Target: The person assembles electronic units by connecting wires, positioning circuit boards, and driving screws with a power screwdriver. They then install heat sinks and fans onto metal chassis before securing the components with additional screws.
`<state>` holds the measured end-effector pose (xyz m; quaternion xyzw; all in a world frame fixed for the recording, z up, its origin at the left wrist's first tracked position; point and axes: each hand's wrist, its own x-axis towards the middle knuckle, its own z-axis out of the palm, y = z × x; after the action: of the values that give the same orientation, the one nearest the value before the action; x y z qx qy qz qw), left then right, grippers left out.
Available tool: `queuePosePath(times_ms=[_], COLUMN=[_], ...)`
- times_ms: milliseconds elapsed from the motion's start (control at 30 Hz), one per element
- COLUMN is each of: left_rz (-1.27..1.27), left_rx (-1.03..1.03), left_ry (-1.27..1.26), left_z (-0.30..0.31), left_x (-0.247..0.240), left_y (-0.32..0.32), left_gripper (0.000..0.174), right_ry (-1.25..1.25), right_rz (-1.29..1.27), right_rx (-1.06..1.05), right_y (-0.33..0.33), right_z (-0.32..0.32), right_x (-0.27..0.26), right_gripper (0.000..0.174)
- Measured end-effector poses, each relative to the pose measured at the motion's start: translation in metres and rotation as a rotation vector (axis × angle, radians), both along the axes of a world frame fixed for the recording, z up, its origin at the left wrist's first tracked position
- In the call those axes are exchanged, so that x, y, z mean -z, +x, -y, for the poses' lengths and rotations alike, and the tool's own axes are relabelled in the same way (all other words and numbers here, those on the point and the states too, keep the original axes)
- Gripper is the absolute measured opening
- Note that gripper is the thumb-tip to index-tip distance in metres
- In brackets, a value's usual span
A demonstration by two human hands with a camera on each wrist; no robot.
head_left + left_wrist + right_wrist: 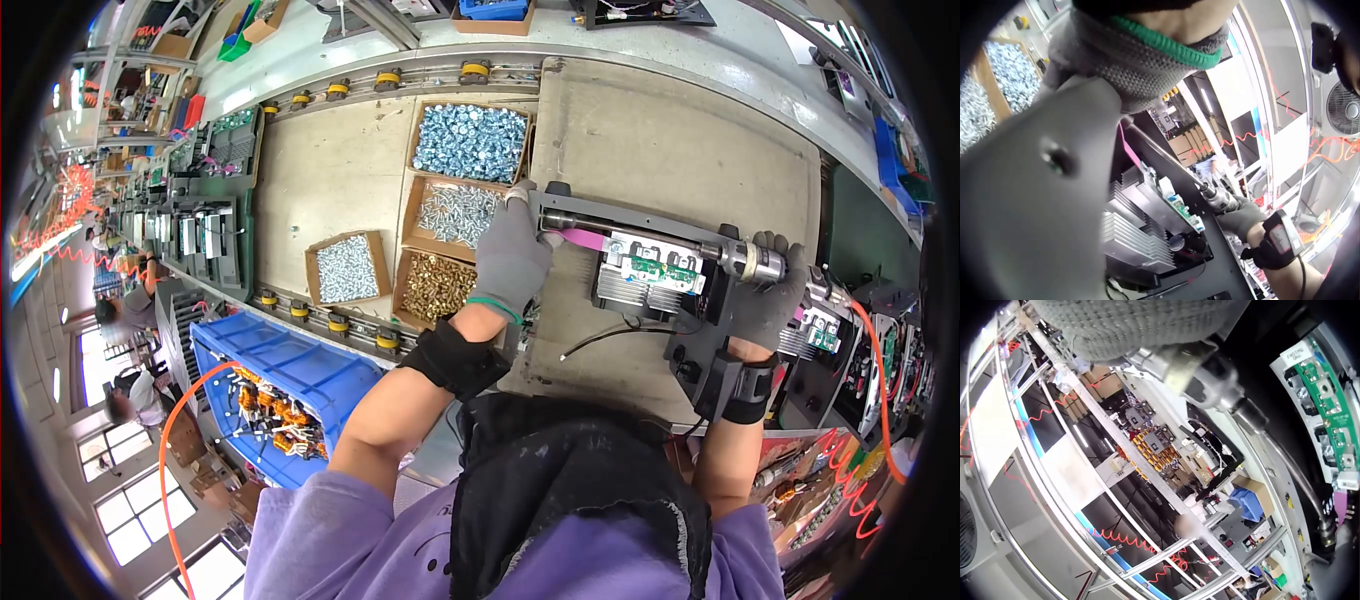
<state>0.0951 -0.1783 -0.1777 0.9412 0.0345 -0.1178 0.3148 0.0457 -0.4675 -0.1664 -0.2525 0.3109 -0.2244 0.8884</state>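
My right hand [768,300], in a grey glove, grips a metal air screwdriver [755,262]. Its long thin bit [1297,494] runs left along a black metal chassis [640,205], and the tip lies at the end wall close to my left hand [513,255]. That hand, gloved in grey with a green cuff, holds this end wall at its corner, fingertips over the edge; in the left wrist view the wall [1029,206] hides part of the fingers. Inside the chassis sit a green circuit board [655,268], finned heat sinks [1129,237] and a pink strip [583,239].
Left of the chassis stand cardboard trays of blue-silver screws [470,140], silver screws [455,212], brass-coloured screws [435,288] and small silver screws [347,270]. A blue bin [290,350] holds orange-wound parts. An orange air hose [880,375] hangs at right, beside another chassis unit.
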Motion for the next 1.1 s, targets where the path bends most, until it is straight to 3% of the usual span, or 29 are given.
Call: queuePosePath(times_ms=[333, 433, 633, 667, 733, 767, 867, 900, 933, 1000, 1033, 1100], left_rz=[0.041, 0.022, -0.006, -0.001, 0.038, -0.040, -0.065, -0.082, -0.028, 0.243, 0.324, 0.475], left_rx=[0.009, 0.024, 0.041, 0.051, 0.007, -0.002, -0.001, 0.070, 0.050, 0.064, 0.148, 0.357], left_ry=[0.085, 0.098, 0.145, 0.149, 0.128, 0.131, 0.204, 0.074, -0.273, 0.190, 0.180, 0.215], left_z=[-0.007, -0.014, -0.041, -0.044, -0.048, -0.050, -0.069, -0.092, -0.129, -0.085, -0.050, 0.024], left_x=[0.000, -0.003, 0.002, 0.000, -0.007, -0.015, -0.012, 0.004, 0.049, -0.012, -0.036, -0.044], left_y=[0.003, 0.007, 0.017, 0.017, 0.016, 0.018, 0.023, 0.030, 0.045, 0.034, 0.029, 0.007], left_gripper=[0.065, 0.069, 0.079, 0.079, 0.067, 0.072, 0.084, 0.087, 0.092, 0.088, 0.085, 0.081], right_ry=[-0.014, 0.015, 0.052, 0.038, 0.073, -0.012, -0.188, -0.225, -0.268, -0.410, -0.350, -0.277], right_rz=[-0.085, -0.014, 0.014, 0.022, 0.029, 0.059, 0.175, 0.167, 0.208, 0.187, 0.371, 0.549], right_rx=[0.028, -0.058, 0.024, 0.076, -0.063, -0.006, 0.074, 0.121, 0.139, 0.235, 0.037, -0.150], right_y=[0.003, 0.003, 0.015, 0.019, 0.015, 0.015, -0.007, -0.019, -0.035, -0.067, -0.083, -0.105], right_z=[-0.012, -0.015, -0.044, -0.048, -0.045, -0.041, 0.004, 0.034, 0.072, 0.135, 0.169, 0.208], right_x=[-0.004, -0.006, -0.012, -0.013, -0.023, -0.031, -0.071, -0.083, -0.087, -0.101, -0.103, -0.095], right_gripper=[0.028, 0.035, 0.031, 0.031, 0.033, 0.032, 0.027, 0.025, 0.026, 0.027, 0.026, 0.025])
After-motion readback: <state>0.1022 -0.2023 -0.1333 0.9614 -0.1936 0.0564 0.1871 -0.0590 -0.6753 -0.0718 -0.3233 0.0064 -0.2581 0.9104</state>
